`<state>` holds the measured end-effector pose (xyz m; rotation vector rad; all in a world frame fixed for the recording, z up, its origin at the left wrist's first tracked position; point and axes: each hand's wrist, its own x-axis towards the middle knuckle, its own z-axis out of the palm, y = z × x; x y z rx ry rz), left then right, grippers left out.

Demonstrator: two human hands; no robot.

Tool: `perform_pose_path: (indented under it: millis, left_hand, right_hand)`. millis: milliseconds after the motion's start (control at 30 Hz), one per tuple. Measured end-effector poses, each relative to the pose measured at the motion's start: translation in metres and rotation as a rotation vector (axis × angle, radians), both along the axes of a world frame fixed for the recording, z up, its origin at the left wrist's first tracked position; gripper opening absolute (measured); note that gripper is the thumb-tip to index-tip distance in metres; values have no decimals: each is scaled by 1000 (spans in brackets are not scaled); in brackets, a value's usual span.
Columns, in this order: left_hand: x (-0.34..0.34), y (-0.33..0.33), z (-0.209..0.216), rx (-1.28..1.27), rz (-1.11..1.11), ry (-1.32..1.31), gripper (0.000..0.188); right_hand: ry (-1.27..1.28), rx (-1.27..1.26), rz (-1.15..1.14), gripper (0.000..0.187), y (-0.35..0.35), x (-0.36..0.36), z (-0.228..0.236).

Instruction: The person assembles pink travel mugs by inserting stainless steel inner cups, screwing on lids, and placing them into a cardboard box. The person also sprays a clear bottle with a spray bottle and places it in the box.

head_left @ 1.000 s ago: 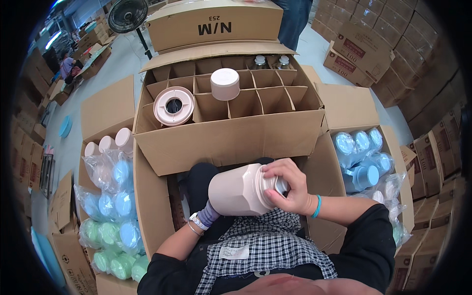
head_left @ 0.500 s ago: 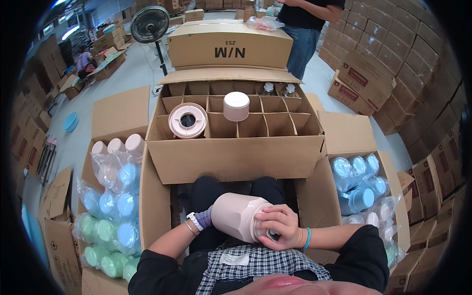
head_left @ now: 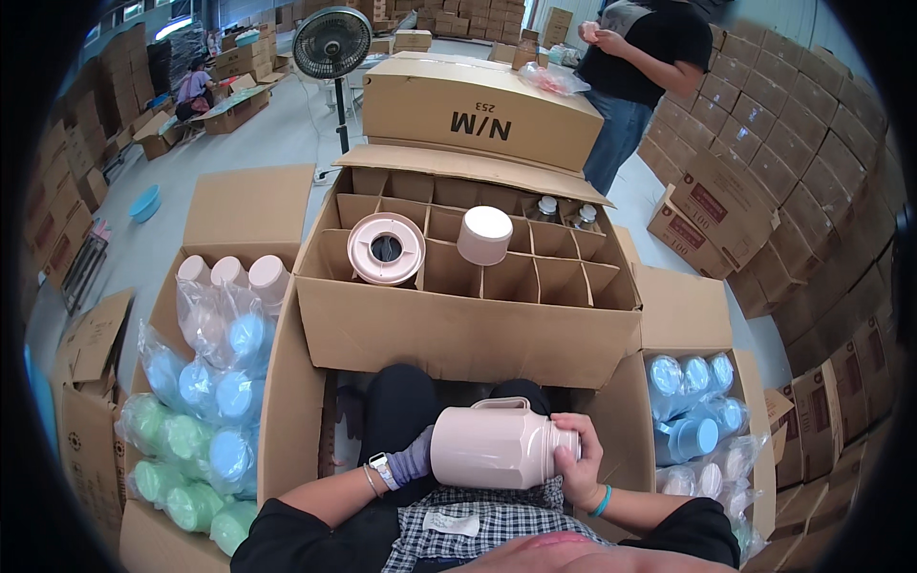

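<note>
A pink vacuum jug (head_left: 487, 449) lies sideways over my lap, its handle (head_left: 501, 403) uppermost. My left hand (head_left: 413, 460), in a purple-grey glove, holds the jug's base end; its fingertips are mostly hidden. My right hand (head_left: 580, 458), bare, is closed around the ribbed neck at the other end. In front of me stands a divided carton (head_left: 468, 329). A pink jug part with a round dark opening (head_left: 406, 244) sits in its left front cell. A pink cup (head_left: 485, 236) rests upside down on the dividers, and two shiny bottle-like pieces (head_left: 546, 210) stand in back-right cells.
An open carton at left holds pink cups (head_left: 229, 271) plus bagged blue and green ones (head_left: 191, 435). Another at right holds bagged blue pieces (head_left: 690, 437). Beyond are a closed carton (head_left: 478, 105), a fan (head_left: 332, 43), a standing person (head_left: 650, 57) and stacked cartons (head_left: 764, 105).
The jug has been turned and levelled, bringing its handle into sight on top. My right hand has shifted from over the neck's mouth to around its side. The whole view has swung slightly.
</note>
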<state>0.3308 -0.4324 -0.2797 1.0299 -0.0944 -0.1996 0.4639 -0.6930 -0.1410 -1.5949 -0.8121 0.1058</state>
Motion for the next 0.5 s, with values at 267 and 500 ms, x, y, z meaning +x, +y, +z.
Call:
perform_pose_path:
  millis: [267, 500]
  left_hand:
    - [-3, 16, 19, -95, -17, 35, 65]
    - [35, 13, 83, -171, -13, 28, 64]
  right_hand:
    - [-56, -61, -35, 28, 14, -9, -8]
    - [-327, -71, 200, 35, 39, 3, 24]
